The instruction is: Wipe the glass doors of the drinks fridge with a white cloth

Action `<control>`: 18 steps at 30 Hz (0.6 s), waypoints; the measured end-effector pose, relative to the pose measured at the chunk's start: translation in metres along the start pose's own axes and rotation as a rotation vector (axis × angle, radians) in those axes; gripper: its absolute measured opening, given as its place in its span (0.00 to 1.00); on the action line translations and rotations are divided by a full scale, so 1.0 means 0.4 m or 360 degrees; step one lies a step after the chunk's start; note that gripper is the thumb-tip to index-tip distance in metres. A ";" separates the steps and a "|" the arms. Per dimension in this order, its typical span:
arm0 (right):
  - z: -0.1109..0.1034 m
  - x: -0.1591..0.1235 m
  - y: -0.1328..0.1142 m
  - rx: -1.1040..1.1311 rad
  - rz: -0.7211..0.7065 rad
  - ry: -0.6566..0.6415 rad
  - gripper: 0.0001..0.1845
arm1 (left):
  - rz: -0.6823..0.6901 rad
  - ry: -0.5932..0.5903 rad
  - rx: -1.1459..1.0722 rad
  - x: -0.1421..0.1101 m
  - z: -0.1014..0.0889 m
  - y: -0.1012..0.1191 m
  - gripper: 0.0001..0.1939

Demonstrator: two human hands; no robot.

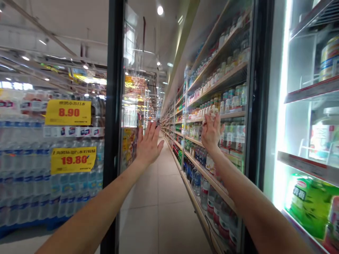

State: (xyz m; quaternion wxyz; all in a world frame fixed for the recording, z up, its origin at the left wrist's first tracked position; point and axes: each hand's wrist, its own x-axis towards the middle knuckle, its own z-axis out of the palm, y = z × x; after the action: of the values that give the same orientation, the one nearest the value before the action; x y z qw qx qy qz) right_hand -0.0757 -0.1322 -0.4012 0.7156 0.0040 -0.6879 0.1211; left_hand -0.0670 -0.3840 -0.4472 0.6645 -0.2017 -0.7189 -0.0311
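Note:
A tall glass door (164,218) with a black frame stands in front of me. My left hand (149,144) lies flat against its glass, fingers stretched and thumb apart, holding nothing. Higher and to the right, my right hand (211,135) presses a crumpled whitish cloth (213,112) to the pane under its fingertips. Part of the cloth is hidden behind the fingers. Both arms reach forward from the bottom of the view.
At the right, a lit cooler holds a green package (304,201), a white-capped bottle (329,130) and a can (329,58) on shelves. Stacked water bottles (23,165) with yellow price signs (68,112) stand left. Long drink shelves (206,88) show in the glass.

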 end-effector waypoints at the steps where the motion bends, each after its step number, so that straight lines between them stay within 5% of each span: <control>1: -0.001 -0.001 0.003 -0.0006 0.0057 0.0016 0.24 | 0.0000 0.0002 -0.0011 0.001 0.004 0.003 0.29; 3: 0.000 -0.029 -0.018 0.0003 -0.0011 0.0009 0.24 | -0.0007 0.0005 -0.0024 0.001 0.009 0.006 0.29; 6: 0.006 -0.094 -0.073 0.0039 -0.0457 -0.0098 0.23 | -0.0013 0.0010 -0.0032 0.000 0.011 0.006 0.30; 9: 0.003 -0.122 -0.055 0.0024 -0.0697 -0.0206 0.23 | -0.0019 -0.0003 -0.0032 -0.001 0.010 0.005 0.30; 11: -0.007 -0.111 0.019 -0.0019 -0.0493 -0.0189 0.22 | -0.0022 -0.0014 -0.0027 -0.001 0.008 0.007 0.31; 15: -0.025 -0.073 0.184 -0.0083 0.0270 0.0064 0.25 | -0.0032 -0.0017 -0.0069 -0.001 0.006 0.010 0.31; 18: -0.024 -0.088 0.179 -0.0051 0.0275 0.0143 0.25 | -0.0040 0.0009 -0.0113 -0.003 0.010 0.008 0.31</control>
State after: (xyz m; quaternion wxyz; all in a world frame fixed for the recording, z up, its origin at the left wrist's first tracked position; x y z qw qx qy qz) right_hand -0.0801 -0.0670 -0.4481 0.7327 -0.0724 -0.6547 0.1714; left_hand -0.0698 -0.3799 -0.4495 0.6586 -0.2158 -0.7179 -0.0655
